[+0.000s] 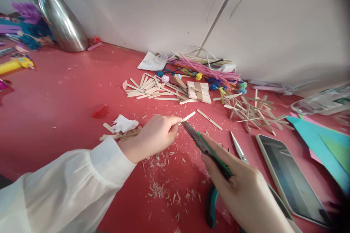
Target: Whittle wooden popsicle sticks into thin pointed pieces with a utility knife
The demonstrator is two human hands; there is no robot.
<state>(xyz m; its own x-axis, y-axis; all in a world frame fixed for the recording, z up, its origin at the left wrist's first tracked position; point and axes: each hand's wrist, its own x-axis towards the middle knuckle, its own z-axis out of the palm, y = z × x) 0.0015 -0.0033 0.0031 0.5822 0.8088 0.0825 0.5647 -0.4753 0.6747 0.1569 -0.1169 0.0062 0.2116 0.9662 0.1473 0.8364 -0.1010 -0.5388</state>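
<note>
Between the thumb and fingers of my left hand (157, 134) is a wooden craft stick (189, 116), its far end pointing up and right. My right hand (237, 182) is wrapped round a green and black utility knife (209, 149). The knife's blade is out, and its tip meets or nearly meets the stick close to my left thumb. Wood shavings (158, 189) lie scattered on the red table below both hands. Just beyond the knife, a single craft stick with a slot (209, 119) lies flat.
Loose craft sticks (147, 87), a banded bundle (199, 91) and pink pipe cleaners (202, 67) lie along the wall. Scissors (238, 147), a phone (290, 174) and coloured paper (325, 145) are on the right. A steel jug (62, 18) stands back left; white tissue (124, 123) lies near my left wrist.
</note>
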